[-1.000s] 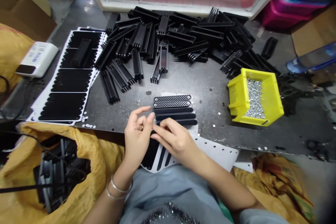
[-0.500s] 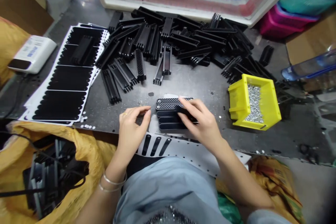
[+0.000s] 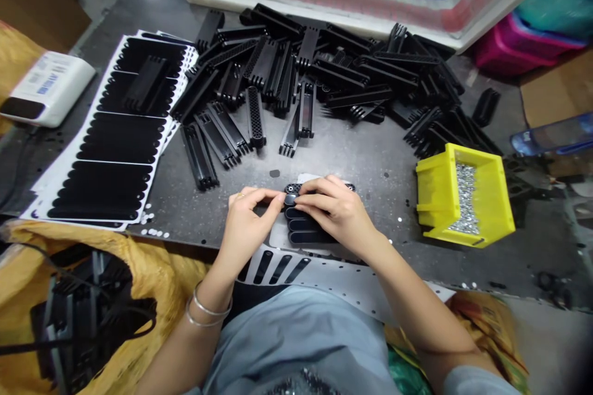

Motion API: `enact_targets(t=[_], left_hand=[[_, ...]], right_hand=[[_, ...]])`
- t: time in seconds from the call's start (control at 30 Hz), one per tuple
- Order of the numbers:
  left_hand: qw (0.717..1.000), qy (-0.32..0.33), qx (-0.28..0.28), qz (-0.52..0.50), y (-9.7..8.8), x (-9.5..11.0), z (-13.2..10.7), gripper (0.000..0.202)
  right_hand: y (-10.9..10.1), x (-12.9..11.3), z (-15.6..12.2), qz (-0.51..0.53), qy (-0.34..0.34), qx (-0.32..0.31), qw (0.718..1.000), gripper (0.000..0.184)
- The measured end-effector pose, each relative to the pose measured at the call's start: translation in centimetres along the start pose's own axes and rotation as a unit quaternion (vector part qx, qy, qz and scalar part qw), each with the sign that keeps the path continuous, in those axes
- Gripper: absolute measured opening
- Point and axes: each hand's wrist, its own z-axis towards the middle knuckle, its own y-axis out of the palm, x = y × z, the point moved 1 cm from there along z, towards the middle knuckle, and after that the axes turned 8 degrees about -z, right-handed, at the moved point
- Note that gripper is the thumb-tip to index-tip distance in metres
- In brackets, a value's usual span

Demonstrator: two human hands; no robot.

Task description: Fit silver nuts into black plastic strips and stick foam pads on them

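Observation:
A row of narrow black plastic bars (image 3: 309,237) lies side by side in front of me; the nearer ones have smooth dark tops. The farthest bar (image 3: 293,188) shows a latticed face with a screw hole at its end. Over the second bar, a thin black round-ended strip (image 3: 290,199) is pinched at its left end by my left hand (image 3: 248,216), thumb and forefinger together. My right hand (image 3: 338,210) grips the same strip farther right, its fingers covering most of it and parts of the bars beneath.
A heap of black plastic bars (image 3: 278,74) spreads across the back of the table. White sheets of black strips (image 3: 109,142) lie left, and a partly used sheet (image 3: 324,271) at the front edge. A yellow bin (image 3: 433,197) of small metal pieces stands right; a yellow sack (image 3: 171,271) hangs left.
My right hand has brought the black strip down and left onto the latticed bar. My left hand has moved right to meet it at the strip's left end. The view has shifted slightly.

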Motion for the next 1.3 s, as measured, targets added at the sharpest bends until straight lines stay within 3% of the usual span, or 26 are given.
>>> enact_targets(t=[0.17, 0.27, 0.4, 0.6, 0.7, 0.8, 0.9, 0.97, 1.1, 1.3], left_hand=[[1.000, -0.012, -0.001, 0.010, 0.0, 0.1, 0.3, 0.012], [1.000, -0.011, -0.003, 0.015, -0.1, 0.0, 0.3, 0.014], [1.000, -0.008, -0.008, 0.012, -0.2, 0.0, 0.4, 0.016], [0.999, 0.006, -0.024, 0.021, -0.6, -0.4, 0.7, 0.019], [0.995, 0.055, -0.001, 0.089, -0.9, 0.4, 0.3, 0.020], [0.964, 0.184, 0.015, 0.189, 0.0, 2.1, -0.6, 0.024], [0.911, 0.310, -0.103, 0.253, 2.8, 3.4, -1.6, 0.070], [0.879, 0.339, -0.163, 0.294, 5.1, 3.4, -1.9, 0.090], [0.850, 0.355, -0.183, 0.344, 7.4, 2.5, -1.7, 0.082], [0.824, 0.397, -0.195, 0.353, 6.8, 2.4, -1.8, 0.062]], right_hand=[[-1.1, 0.1, -0.6, -0.034, 0.010, -0.028, 0.999, 0.019], [-3.0, 1.2, -1.9, -0.003, 0.077, -0.029, 0.997, 0.020], [-4.4, 3.0, -3.5, 0.078, 0.156, 0.018, 0.985, 0.012], [-3.7, 3.5, -3.7, 0.078, 0.118, 0.024, 0.990, 0.013], [-3.8, 3.3, -4.7, 0.017, 0.120, 0.092, 0.988, 0.014], [-4.4, 2.9, -6.9, -0.024, 0.190, 0.187, 0.964, 0.015], [-4.8, 2.3, -9.3, -0.016, 0.256, 0.235, 0.938, 0.010], [-4.6, 1.8, -10.4, 0.002, 0.271, 0.235, 0.934, 0.010], [-3.6, 1.5, -11.7, 0.038, 0.282, 0.218, 0.934, 0.014], [-2.1, 1.5, -11.1, 0.084, 0.270, 0.210, 0.936, 0.016]])
